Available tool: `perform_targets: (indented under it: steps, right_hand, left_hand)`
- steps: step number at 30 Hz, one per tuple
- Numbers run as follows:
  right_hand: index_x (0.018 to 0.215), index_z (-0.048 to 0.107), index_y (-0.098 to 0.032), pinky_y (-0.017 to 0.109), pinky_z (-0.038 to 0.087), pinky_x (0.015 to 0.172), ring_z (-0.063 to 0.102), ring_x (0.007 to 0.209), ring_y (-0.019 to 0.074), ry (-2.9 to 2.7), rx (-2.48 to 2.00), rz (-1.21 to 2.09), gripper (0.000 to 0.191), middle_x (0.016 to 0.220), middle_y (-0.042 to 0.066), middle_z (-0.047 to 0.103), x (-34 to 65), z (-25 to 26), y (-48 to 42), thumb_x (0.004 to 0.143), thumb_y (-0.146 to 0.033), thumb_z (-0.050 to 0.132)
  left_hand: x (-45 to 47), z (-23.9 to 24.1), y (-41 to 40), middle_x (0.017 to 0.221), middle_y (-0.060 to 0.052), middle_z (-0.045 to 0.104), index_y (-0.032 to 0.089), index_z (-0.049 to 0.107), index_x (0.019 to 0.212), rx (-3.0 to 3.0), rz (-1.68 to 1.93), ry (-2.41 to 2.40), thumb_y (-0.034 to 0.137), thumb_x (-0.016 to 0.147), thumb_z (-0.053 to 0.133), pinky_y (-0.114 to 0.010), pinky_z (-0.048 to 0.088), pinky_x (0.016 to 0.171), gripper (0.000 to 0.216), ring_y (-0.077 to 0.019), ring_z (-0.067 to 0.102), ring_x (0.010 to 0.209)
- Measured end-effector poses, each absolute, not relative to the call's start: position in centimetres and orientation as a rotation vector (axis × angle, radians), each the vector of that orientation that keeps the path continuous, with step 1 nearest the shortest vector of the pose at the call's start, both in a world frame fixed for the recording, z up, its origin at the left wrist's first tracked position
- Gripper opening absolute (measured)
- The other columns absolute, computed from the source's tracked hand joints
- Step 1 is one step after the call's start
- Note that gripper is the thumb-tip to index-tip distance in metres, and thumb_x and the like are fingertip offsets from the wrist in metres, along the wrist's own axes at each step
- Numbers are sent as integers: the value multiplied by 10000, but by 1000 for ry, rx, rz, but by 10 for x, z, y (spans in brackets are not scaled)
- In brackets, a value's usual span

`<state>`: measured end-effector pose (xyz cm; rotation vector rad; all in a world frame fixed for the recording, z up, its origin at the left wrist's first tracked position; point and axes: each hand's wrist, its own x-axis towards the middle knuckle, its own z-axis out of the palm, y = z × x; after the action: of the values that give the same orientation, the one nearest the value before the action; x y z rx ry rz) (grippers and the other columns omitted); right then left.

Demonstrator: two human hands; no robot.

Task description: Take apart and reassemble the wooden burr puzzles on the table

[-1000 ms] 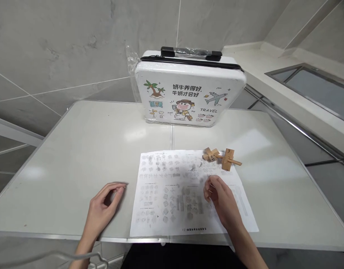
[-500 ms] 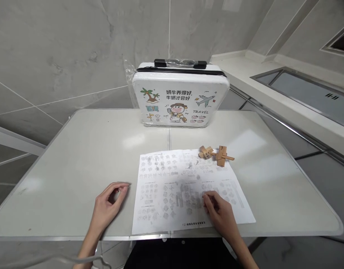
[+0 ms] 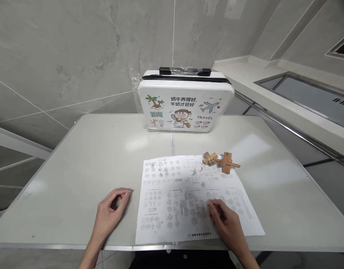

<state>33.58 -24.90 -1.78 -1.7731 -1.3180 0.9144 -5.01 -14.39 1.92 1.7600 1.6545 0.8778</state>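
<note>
My left hand [image 3: 111, 213] rests on the table left of the printed sheet, its fingers curled and the thumb tip against the index finger, with nothing visible in it. On the right part of the printed sheet [image 3: 179, 215] lies my right hand [image 3: 226, 222], fingers loosely folded in and no object showing. The sheet carries rows of small grey diagrams and is smudged in places. At its far right corner are a small wooden interlocking puzzle [image 3: 210, 158] and a larger cross-shaped wooden puzzle [image 3: 226, 163] with a thin stick through it. Both stand apart from my hands.
A white case [image 3: 185, 106] with cartoon prints and a black handle, partly in clear plastic wrap, stands at the back of the pale folding table [image 3: 76, 168]. Behind it rises a grey tiled wall [image 3: 76, 48]. A white counter [image 3: 244, 71] runs along the right.
The whole view has shifted slightly, so everything sits a little lower and further right. My left thumb and index finger have come closer together. The puzzles and sheet stay in place.
</note>
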Motion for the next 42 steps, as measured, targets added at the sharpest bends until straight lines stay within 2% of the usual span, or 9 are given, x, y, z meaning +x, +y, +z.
perform_targets:
  steps: [7,14,25,34,42]
  right_hand:
    - [888,667,-230,277,458,567,541,566,177,-1313,-1806,875,403,656,-3,574,334,-18,-251,1055,-567,522]
    - [893,674,-233,288,474,565,567,567,191,-1340,-1790,887,401,659,13,614,340,-21,-251,1041,-580,538]
    - [912,668,-232,304,449,596,552,592,191,-1297,-1771,948,425,668,5,594,341,-16,-254,1044,-608,521]
    - [866,666,-225,299,441,566,532,564,185,-1291,-1717,920,494,646,7,593,338,-13,-251,1029,-666,514]
    - [908,665,-224,301,458,573,553,580,186,-1274,-1713,934,444,661,7,603,338,-12,-249,1048,-618,515]
  left_hand:
    - [-52,15,-144,976,-42,803,236,796,963,1770,889,1653,466,964,706,-303,551,809,247,-203,722,862]
    - [-48,18,-146,977,-52,812,232,799,961,1739,861,1718,498,962,692,-315,546,799,287,-218,721,874]
    - [-42,21,-150,980,-63,813,220,806,963,1706,877,1736,539,948,678,-316,544,786,344,-212,700,835]
    - [-43,21,-151,868,-47,775,211,784,918,1693,894,1758,552,920,699,-295,504,733,352,-197,651,786]
    - [-40,25,-150,860,-48,774,214,780,893,1740,882,1768,569,911,695,-295,515,733,365,-199,645,778]
